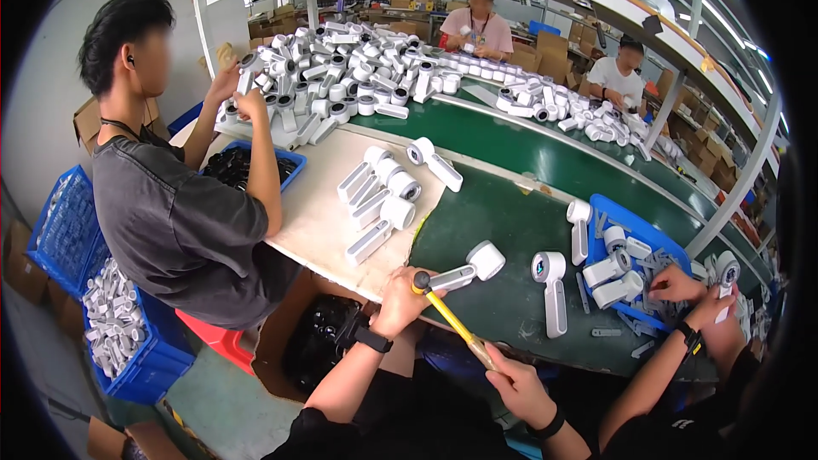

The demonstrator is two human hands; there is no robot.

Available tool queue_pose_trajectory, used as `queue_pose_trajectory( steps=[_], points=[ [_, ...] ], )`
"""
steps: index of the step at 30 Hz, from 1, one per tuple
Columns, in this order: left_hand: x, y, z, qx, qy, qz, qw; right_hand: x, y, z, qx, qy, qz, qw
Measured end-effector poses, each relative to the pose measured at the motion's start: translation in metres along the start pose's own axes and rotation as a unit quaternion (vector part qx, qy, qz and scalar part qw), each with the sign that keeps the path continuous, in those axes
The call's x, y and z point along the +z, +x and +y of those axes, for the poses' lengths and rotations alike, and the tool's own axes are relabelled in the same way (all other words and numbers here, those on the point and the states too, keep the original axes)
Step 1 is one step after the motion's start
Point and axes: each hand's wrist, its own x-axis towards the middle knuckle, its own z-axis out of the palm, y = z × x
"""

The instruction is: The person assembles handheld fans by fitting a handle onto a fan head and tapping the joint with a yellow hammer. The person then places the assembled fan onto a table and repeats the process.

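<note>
**A:** What are the wearer's hands doing?

**B:** The left hand (400,296), at about six o'clock in the view, pins down a white handheld device (467,269) on the green bench (511,204). Its grip is pressed around the device's grey handle, with the round head pointing toward three o'clock. The right hand (515,388), lower and toward five o'clock, is closed around the wooden end of a small hammer (447,317). The hammer's yellow shaft slants up toward eleven o'clock, and its dark head sits right at the left thumb, touching or almost touching the device's handle.

**B:** Around them: a second white device (552,285) lies just to the three o'clock side, and a blue tray (635,226) of parts sits further that way, where a co-worker's hands (694,294) are busy.

**A:** What could go wrong here?

**B:** My main worry is the thumb. The hammer head is so close to the left fingers that a slightly off strike would likely land on them. The device rests flat and is held at one end only, so a blow might make it skid or flip toward the neighbouring device. A hard hit could also crack the plastic shell. The right hand holds the hammer far back, which probably gives less control over its aim.
</note>
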Motion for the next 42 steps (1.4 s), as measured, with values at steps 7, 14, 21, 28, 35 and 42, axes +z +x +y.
queue_pose_trajectory(
  steps=[7, 14, 21, 28, 35, 42],
  points=[
    [0.001, -0.007, 0.003, 0.01, 0.04, 0.007, 0.999, -0.005, -0.003, 0.005, 0.021, 0.016, 0.056, 0.998],
    [0.0, -0.006, 0.006, 0.023, 0.035, 0.018, 0.999, -0.021, -0.012, 0.021, 0.073, -0.005, 0.111, 0.991],
    [0.001, -0.006, 0.01, 0.011, 0.025, -0.001, 1.0, -0.011, -0.017, 0.019, 0.035, 0.004, 0.128, 0.991],
    [-0.02, 0.006, -0.006, 0.081, 0.315, 0.137, 0.936, -0.032, -0.043, 0.01, 0.057, 0.006, 0.206, 0.977],
    [-0.01, 0.026, 0.003, 0.046, 0.423, 0.199, 0.883, -0.045, -0.115, 0.048, 0.188, 0.072, 0.343, 0.918],
    [0.099, -0.033, 0.116, 0.216, 0.088, -0.038, 0.972, -0.017, -0.124, 0.057, 0.224, 0.067, 0.292, 0.927]
  ],
)
